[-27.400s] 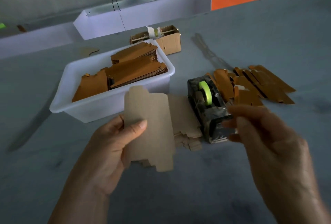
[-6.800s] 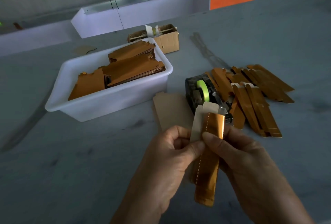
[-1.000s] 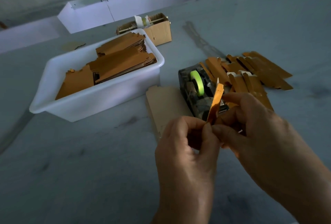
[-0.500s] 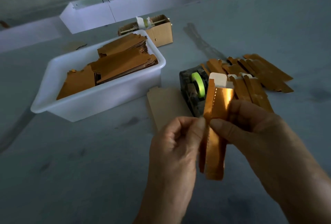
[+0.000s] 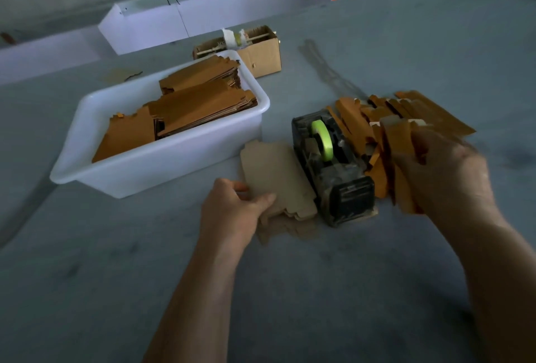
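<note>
A small stack of flat pale cardboard blanks [image 5: 275, 177] lies on the grey table, left of a black tape dispenser [image 5: 333, 168] with a green tape roll. My left hand [image 5: 232, 209] pinches the near left corner of the top blank, thumb on top. My right hand [image 5: 446, 168], blurred by motion, holds a folded orange carton sleeve [image 5: 398, 142] over the pile of folded orange sleeves [image 5: 406, 113] to the right of the dispenser.
A white plastic tub [image 5: 162, 165] full of flat orange blanks stands at the left. Behind it sits a small open cardboard box [image 5: 261, 52] and a long white trough [image 5: 214, 17]. The grey table [image 5: 319, 290] stretches toward me.
My hands have parted. The right hand carried the folded sleeve right, to the pile. The left hand let go of it and dropped onto the pale blanks.
</note>
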### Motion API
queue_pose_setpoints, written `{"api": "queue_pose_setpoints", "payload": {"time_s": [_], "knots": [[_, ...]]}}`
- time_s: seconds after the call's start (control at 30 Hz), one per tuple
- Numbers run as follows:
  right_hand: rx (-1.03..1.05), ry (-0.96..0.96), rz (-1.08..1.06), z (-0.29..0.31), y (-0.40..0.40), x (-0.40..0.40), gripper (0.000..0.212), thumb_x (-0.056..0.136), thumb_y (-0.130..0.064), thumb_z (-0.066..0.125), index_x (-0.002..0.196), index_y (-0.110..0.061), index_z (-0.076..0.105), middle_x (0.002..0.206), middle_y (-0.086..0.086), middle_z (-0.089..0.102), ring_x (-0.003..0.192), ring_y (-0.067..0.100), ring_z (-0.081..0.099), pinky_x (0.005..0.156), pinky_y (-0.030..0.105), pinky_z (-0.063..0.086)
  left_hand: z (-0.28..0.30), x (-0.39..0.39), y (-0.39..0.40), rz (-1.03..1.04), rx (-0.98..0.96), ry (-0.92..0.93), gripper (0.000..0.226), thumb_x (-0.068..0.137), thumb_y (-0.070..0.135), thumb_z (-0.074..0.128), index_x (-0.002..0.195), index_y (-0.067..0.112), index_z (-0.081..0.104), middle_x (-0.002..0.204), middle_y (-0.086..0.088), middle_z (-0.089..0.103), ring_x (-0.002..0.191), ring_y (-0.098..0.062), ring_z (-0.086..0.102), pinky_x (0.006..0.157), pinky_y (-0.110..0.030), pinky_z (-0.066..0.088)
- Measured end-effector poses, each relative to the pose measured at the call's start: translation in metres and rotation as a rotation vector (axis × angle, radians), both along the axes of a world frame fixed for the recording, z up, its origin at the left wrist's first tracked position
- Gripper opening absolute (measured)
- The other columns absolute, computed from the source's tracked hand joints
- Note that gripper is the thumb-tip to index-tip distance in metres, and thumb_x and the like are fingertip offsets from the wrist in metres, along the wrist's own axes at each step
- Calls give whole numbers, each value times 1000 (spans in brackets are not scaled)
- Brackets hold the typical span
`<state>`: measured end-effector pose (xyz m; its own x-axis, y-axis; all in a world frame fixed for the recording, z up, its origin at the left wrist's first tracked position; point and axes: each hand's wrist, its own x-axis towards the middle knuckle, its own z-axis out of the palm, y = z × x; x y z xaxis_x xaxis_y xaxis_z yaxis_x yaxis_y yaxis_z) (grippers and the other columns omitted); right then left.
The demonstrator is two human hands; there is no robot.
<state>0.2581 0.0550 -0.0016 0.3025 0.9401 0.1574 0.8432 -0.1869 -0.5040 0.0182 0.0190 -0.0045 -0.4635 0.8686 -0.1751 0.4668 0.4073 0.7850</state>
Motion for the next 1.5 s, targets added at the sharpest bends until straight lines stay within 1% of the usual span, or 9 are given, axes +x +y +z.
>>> {"api": "queue_pose_setpoints", "payload": {"time_s": [0.13,0.43,0.63,0.73,0.83,0.9,1.33,1.43,1.5], "knots": [[113,48,-36,2,-12,-4,39,90,-34,56,125,-17,59,128,14,49,115,36,46,90,41,41,3,-14,5,-11,-28,-269,22,73,11,81,81,17,62,73,4,67,60,-6,60,46,-13,46],[348,355,71,14,-60,-21,18,90,-25,59,105,-25,67,105,-5,61,81,2,54,65,5,36,20,-28,-34,-224,53,-570,13,66,25,72,74,15,75,61,1,58,54,-6,50,58,-22,40],[79,799,329,33,-96,-59,37,70,-55,50,93,-32,67,80,-15,69,72,-1,65,57,11,52,36,-11,-65,-462,64,-692,17,66,23,76,81,15,75,70,-2,65,66,-11,54,66,-29,36],[-103,1185,366,32,-99,-66,41,62,-42,63,100,-26,66,76,-11,70,67,0,65,48,13,49,36,-2,-71,-527,22,-690,31,70,26,73,100,21,75,99,-5,75,85,-14,68,75,-27,49],[-161,1311,345,26,-97,-64,37,61,-27,66,97,-19,66,70,-3,70,64,7,66,49,17,49,36,11,-70,-453,58,-698,43,62,34,79,102,18,74,102,-8,75,99,-27,70,92,-45,50],[-196,1355,364,24,-98,-64,31,59,-27,68,89,-17,69,74,2,71,70,12,68,55,19,52,35,21,-68,-367,113,-699,46,57,39,80,97,18,74,96,-8,75,93,-27,71,87,-46,52],[-229,1148,471,17,-97,-56,20,61,-33,63,78,-27,71,78,-9,72,73,4,67,58,13,51,34,28,-59,-273,109,-603,45,52,37,78,93,18,74,87,2,77,82,-12,72,73,-27,50],[-131,919,419,17,-100,-58,25,60,-51,59,78,-37,67,70,-13,66,63,1,60,53,16,47,32,28,-59,-277,119,-599,44,51,37,76,91,18,74,85,1,77,82,-13,73,72,-27,51],[-33,811,328,17,-102,-60,12,68,-42,68,78,-36,64,68,-17,63,58,-2,57,48,13,43,32,30,-60,-292,117,-585,39,53,35,77,88,19,75,83,0,76,81,-15,73,71,-26,53]]}}
